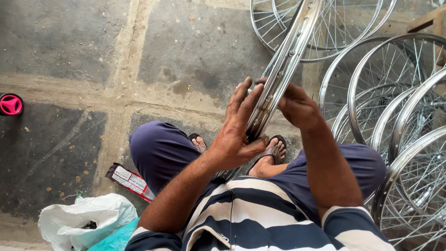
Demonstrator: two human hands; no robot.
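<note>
1. I see the bicycle wheel rim [282, 69] standing on edge between the knees, its lower end down by the sandalled feet [272, 153] and its upper end running off the top of the view.
2. My left hand [237, 135] lies flat against the rim's near side, fingers stretched up along it and thumb hooked low; it is a loose, open brace, not a closed fist.
3. My right hand [295, 107] curls its fingers round the rim's far side, wrapped on the metal.
4. Spoke nipples already sit along the rim's channel, so I judge the lacing done on the stretch I can see; whether truing remains I cannot tell.
5. A stack of spoked wheels [399, 121] crowds the right, close beside the right elbow, with little room there.
6. To the left lies concrete floor [69, 60], with a red-and-white packet [130, 181] by the left knee, a white plastic bag [83, 218] lower left, and a pink wheel [10, 104] at the far edge.
</note>
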